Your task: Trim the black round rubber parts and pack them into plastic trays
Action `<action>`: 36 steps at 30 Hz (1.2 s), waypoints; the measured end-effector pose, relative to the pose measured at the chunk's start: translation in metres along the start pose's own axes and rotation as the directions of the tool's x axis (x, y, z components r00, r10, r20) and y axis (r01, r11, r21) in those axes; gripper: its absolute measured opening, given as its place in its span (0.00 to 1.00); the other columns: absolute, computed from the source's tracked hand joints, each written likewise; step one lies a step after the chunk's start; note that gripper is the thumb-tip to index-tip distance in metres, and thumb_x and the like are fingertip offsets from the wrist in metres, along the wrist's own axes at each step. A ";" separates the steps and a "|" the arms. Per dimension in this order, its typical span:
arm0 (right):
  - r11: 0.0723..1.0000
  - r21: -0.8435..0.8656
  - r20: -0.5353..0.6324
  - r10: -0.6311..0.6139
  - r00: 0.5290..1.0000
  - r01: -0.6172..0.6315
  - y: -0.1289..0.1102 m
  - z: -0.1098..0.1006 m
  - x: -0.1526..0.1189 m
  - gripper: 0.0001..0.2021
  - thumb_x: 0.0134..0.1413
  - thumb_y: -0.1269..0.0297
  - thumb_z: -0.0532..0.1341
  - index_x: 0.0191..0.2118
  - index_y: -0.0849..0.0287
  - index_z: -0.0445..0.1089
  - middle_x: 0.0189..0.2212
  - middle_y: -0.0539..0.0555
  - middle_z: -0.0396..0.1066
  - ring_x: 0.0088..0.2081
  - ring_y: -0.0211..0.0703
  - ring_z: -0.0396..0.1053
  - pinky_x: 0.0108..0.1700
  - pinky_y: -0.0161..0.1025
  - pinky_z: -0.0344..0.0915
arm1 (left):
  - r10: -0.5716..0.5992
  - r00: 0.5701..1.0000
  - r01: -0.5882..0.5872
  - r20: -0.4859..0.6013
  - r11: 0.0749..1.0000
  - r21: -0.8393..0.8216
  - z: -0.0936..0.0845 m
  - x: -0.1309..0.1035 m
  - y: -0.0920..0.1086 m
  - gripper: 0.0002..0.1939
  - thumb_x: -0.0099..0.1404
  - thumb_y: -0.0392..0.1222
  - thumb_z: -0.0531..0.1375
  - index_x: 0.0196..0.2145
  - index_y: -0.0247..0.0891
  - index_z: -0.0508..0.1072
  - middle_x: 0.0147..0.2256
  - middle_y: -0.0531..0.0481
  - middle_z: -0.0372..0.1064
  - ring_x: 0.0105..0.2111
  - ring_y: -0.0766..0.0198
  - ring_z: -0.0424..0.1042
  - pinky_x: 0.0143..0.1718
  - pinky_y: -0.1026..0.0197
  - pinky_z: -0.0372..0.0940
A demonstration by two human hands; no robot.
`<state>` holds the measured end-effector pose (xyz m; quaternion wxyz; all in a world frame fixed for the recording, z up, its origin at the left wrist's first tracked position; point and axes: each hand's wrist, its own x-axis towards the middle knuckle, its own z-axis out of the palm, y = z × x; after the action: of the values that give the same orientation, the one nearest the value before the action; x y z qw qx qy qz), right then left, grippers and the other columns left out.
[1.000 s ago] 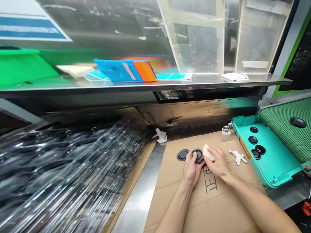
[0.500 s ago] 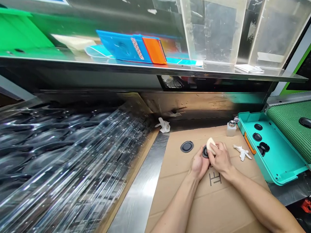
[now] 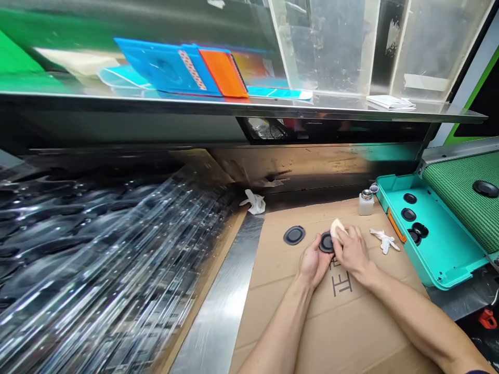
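Note:
My left hand (image 3: 314, 262) holds a round black disc (image 3: 326, 242) just above a sheet of brown cardboard (image 3: 319, 322). My right hand (image 3: 351, 253) presses a cream-coloured pad (image 3: 336, 227) against the disc's top edge. A second black disc (image 3: 293, 235) lies flat on the cardboard a little to the left of my hands.
A teal tray (image 3: 440, 244) with several black discs sits at the right, beside a green conveyor belt (image 3: 463, 202) carrying one disc. A small capped bottle (image 3: 366, 202) and white rags (image 3: 384, 240) lie nearby. Stacked clear plastic trays (image 3: 101, 270) fill the left. A steel shelf (image 3: 241, 106) runs overhead.
My left hand has lifted the disc off the cardboard, away from the other disc, and my right hand has brought the pad onto it. The camera view has shifted slightly.

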<state>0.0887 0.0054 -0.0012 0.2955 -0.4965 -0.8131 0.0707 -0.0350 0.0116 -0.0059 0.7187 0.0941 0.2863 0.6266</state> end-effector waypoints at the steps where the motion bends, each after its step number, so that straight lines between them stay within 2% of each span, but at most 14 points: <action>1: 1.000 0.009 0.015 -0.025 1.000 0.024 0.000 0.000 -0.001 0.16 0.65 0.64 0.58 0.56 0.57 0.72 0.49 0.62 0.66 0.47 0.53 0.62 0.50 0.46 0.66 | 0.000 1.000 0.000 -0.001 1.000 0.006 -0.001 0.001 0.000 0.16 0.75 0.40 0.50 0.47 0.32 0.75 0.51 0.39 0.74 0.53 0.54 0.73 0.58 0.50 0.67; 3: 0.997 0.041 0.036 -0.074 0.997 0.072 0.003 0.000 0.000 0.17 0.64 0.64 0.58 0.57 0.55 0.70 0.50 0.61 0.66 0.48 0.53 0.62 0.50 0.46 0.66 | -0.011 1.000 0.011 0.009 1.000 0.006 -0.004 0.002 0.001 0.15 0.74 0.40 0.52 0.48 0.33 0.76 0.51 0.39 0.74 0.53 0.54 0.73 0.57 0.50 0.68; 4: 0.997 0.060 0.030 -0.059 0.998 0.057 0.005 -0.001 0.001 0.17 0.63 0.65 0.59 0.56 0.56 0.70 0.50 0.61 0.66 0.48 0.53 0.62 0.51 0.47 0.66 | -0.009 1.000 0.009 0.013 1.000 0.004 -0.005 0.003 0.002 0.14 0.73 0.40 0.53 0.48 0.33 0.76 0.51 0.39 0.74 0.52 0.54 0.73 0.57 0.50 0.68; 8: 0.959 0.266 -0.036 0.113 0.993 -0.099 0.018 -0.008 0.012 0.21 0.57 0.65 0.63 0.57 0.58 0.66 0.49 0.61 0.66 0.51 0.53 0.65 0.55 0.49 0.66 | 0.039 0.999 -0.039 0.011 0.999 0.005 -0.006 0.005 0.002 0.12 0.72 0.39 0.55 0.47 0.34 0.76 0.49 0.41 0.74 0.50 0.56 0.74 0.55 0.51 0.69; 11: 0.903 0.415 0.029 0.104 0.994 -0.107 0.021 -0.016 0.014 0.22 0.52 0.68 0.64 0.54 0.57 0.66 0.49 0.58 0.68 0.50 0.49 0.68 0.55 0.46 0.66 | 0.040 0.999 -0.041 0.023 0.999 0.013 -0.001 0.004 0.002 0.12 0.72 0.41 0.56 0.46 0.34 0.75 0.49 0.40 0.74 0.50 0.55 0.74 0.55 0.51 0.69; 14: 0.877 0.463 0.133 0.077 0.988 -0.130 0.018 -0.022 0.012 0.18 0.55 0.68 0.62 0.53 0.55 0.68 0.49 0.56 0.71 0.51 0.48 0.69 0.56 0.45 0.65 | 0.027 0.999 -0.028 0.018 1.000 0.013 0.003 0.002 0.001 0.14 0.73 0.46 0.56 0.48 0.34 0.74 0.48 0.39 0.74 0.51 0.52 0.74 0.55 0.49 0.69; 17: 0.852 0.493 0.183 0.095 0.979 -0.175 0.016 -0.025 0.011 0.15 0.61 0.66 0.59 0.53 0.53 0.69 0.46 0.52 0.74 0.47 0.46 0.71 0.51 0.41 0.66 | 0.001 1.000 -0.002 0.017 0.999 0.033 0.003 -0.001 -0.002 0.18 0.74 0.48 0.54 0.52 0.35 0.73 0.48 0.39 0.74 0.50 0.51 0.74 0.55 0.47 0.69; 21: 0.837 0.498 0.243 0.117 0.963 -0.227 0.017 -0.028 0.015 0.08 0.61 0.64 0.59 0.45 0.55 0.72 0.36 0.49 0.75 0.36 0.41 0.71 0.38 0.34 0.64 | -0.034 0.999 0.032 0.023 0.996 0.085 0.002 -0.005 -0.005 0.18 0.73 0.46 0.54 0.54 0.36 0.72 0.49 0.39 0.74 0.51 0.51 0.74 0.56 0.46 0.68; 24: 0.879 0.429 0.297 0.079 0.952 -0.207 0.019 -0.031 0.017 0.07 0.60 0.64 0.60 0.42 0.56 0.73 0.36 0.48 0.76 0.35 0.41 0.72 0.36 0.32 0.63 | -0.022 1.000 0.022 0.005 0.998 0.062 0.002 -0.005 -0.004 0.16 0.74 0.44 0.52 0.52 0.34 0.73 0.51 0.38 0.74 0.53 0.51 0.73 0.57 0.47 0.67; 27: 0.954 0.234 0.196 0.140 0.971 -0.185 0.015 -0.030 0.014 0.11 0.66 0.63 0.55 0.51 0.54 0.70 0.41 0.52 0.77 0.39 0.44 0.74 0.40 0.34 0.64 | 0.004 1.000 -0.005 0.018 1.000 0.021 0.003 -0.003 -0.004 0.16 0.74 0.42 0.52 0.50 0.32 0.75 0.52 0.38 0.73 0.56 0.53 0.71 0.59 0.49 0.67; 29: 0.983 0.069 0.169 0.156 0.973 -0.170 0.010 -0.026 0.012 0.14 0.69 0.60 0.53 0.56 0.54 0.67 0.42 0.54 0.77 0.39 0.47 0.74 0.39 0.36 0.64 | -0.027 0.999 0.027 0.032 1.000 -0.001 0.004 -0.002 -0.005 0.16 0.74 0.42 0.51 0.49 0.32 0.75 0.53 0.38 0.73 0.56 0.53 0.71 0.60 0.50 0.66; 33: 0.959 -0.155 0.184 0.264 0.947 -0.238 0.002 -0.019 0.014 0.16 0.71 0.56 0.51 0.58 0.53 0.65 0.38 0.55 0.77 0.36 0.50 0.75 0.36 0.37 0.62 | -0.046 0.999 0.045 -0.003 0.998 -0.038 0.006 -0.004 -0.005 0.18 0.76 0.41 0.49 0.49 0.29 0.75 0.52 0.36 0.73 0.56 0.53 0.71 0.61 0.49 0.66; 36: 0.962 -0.161 0.198 0.249 0.948 -0.219 -0.001 -0.017 0.014 0.17 0.71 0.55 0.51 0.59 0.53 0.63 0.39 0.56 0.77 0.36 0.51 0.75 0.36 0.38 0.61 | -0.080 0.997 0.081 0.007 0.996 -0.041 0.006 -0.006 -0.005 0.19 0.76 0.42 0.48 0.51 0.30 0.74 0.52 0.36 0.73 0.56 0.53 0.71 0.61 0.48 0.66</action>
<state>0.0926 0.0140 0.0192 0.1600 -0.5981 -0.7786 0.1028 -0.0279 0.0066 -0.0020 0.7460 0.0692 0.2747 0.6027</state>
